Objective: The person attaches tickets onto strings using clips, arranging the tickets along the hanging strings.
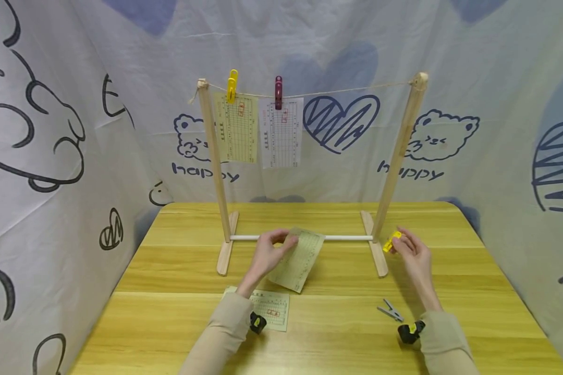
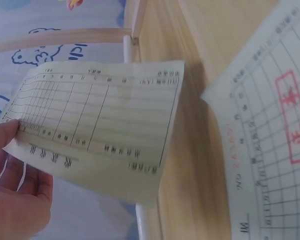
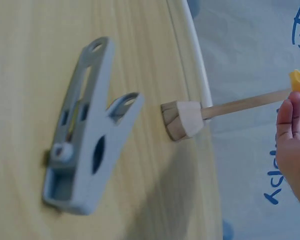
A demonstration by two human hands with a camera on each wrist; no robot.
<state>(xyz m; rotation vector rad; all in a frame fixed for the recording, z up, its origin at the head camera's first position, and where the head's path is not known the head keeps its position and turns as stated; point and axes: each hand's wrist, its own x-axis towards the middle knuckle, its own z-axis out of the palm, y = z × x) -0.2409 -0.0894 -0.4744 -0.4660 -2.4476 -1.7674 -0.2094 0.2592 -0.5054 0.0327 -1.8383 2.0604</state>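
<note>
My left hand (image 1: 272, 251) pinches a pale green printed form (image 1: 301, 260) by its upper edge, lifted over the table before the rack. In the left wrist view that form (image 2: 105, 115) slants away from the thumb, its ruled columns showing. To the right, beside the rack's right foot, my right hand (image 1: 415, 255) holds a yellow clothespin (image 1: 392, 241) in its fingertips. More forms (image 1: 279, 312) lie on the table under my left wrist, the top one with a red stamp. A grey clothespin (image 1: 391, 311) lies near my right wrist, large in the right wrist view (image 3: 80, 130).
A wooden rack (image 1: 396, 156) carries a string (image 1: 347, 90) between two posts. From it hang a yellowish form (image 1: 236, 130) under a yellow clothespin (image 1: 232, 86) and a white form (image 1: 281, 135) under a dark red clothespin (image 1: 279, 92). A white rod (image 1: 347, 238) joins the feet.
</note>
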